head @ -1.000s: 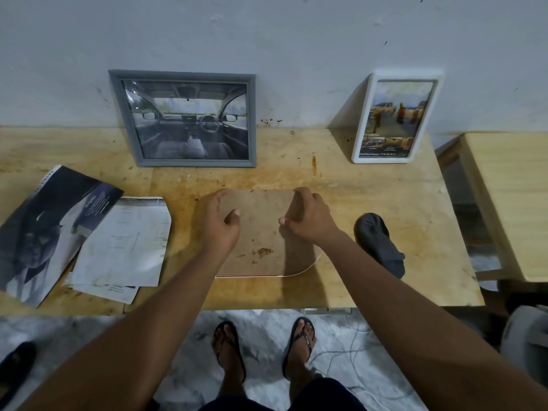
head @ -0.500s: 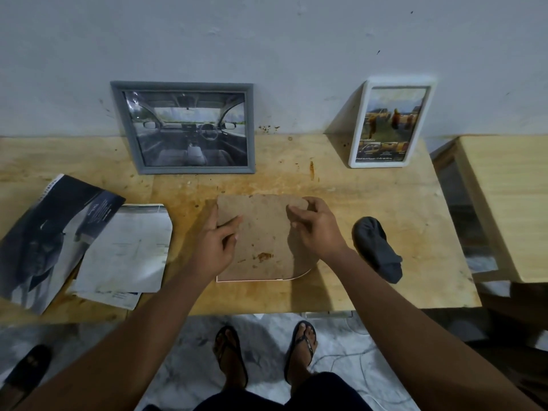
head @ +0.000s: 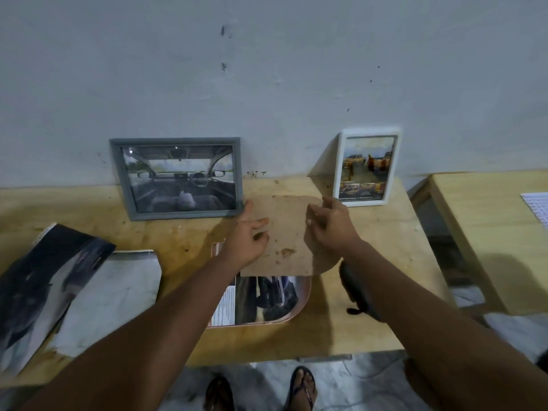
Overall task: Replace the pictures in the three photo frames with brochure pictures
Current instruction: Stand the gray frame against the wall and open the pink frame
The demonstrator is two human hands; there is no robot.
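A brown backing board (head: 284, 229) is lifted off the table, tilted away from me. My left hand (head: 247, 235) holds its left edge and my right hand (head: 329, 229) grips its right edge. Under it lies a pink round-cornered photo frame (head: 299, 312) face down, with a brochure picture (head: 264, 298) of a dark car inside. A grey frame (head: 178, 178) with a car-interior picture leans on the wall at the left. A white frame (head: 366, 167) with a yellow-car picture leans at the right.
A dark brochure (head: 38, 289) and loose white sheets (head: 109, 295) lie on the wooden table (head: 370, 321) at the left. A dark cloth (head: 354, 289) lies beside my right forearm. A second wooden table (head: 489, 226) stands at the right.
Both hands have raised the backing board up and away from the pink frame, uncovering the picture inside. The camera view has tilted upward toward the wall.
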